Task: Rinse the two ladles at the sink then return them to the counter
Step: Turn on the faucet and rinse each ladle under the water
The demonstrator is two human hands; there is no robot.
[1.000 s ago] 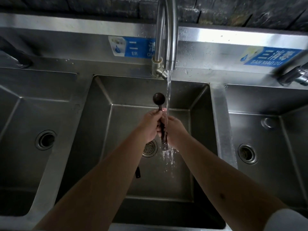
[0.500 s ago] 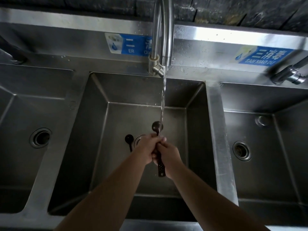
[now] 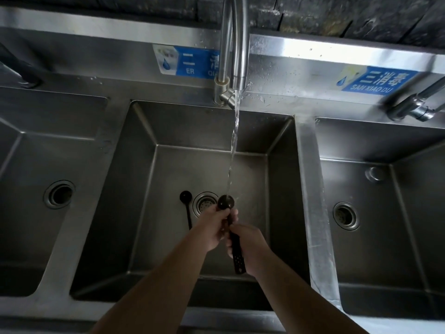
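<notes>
Over the sink (image 3: 281, 189), left hand (image 3: 213, 229) and right hand (image 3: 250, 244) grip a ladle (image 3: 232, 227).

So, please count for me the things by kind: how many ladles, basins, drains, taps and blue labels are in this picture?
Ladles: 2, one held under the water, one lying in the middle basin
Basins: 3
Drains: 3
Taps: 3
Blue labels: 2
Total: 13

A commercial kitchen's wash-up area is shown. It is marked by a three-basin stainless steel sink (image 3: 304, 189), with blue numbered labels (image 3: 375, 79) fixed above each basin.
</notes>
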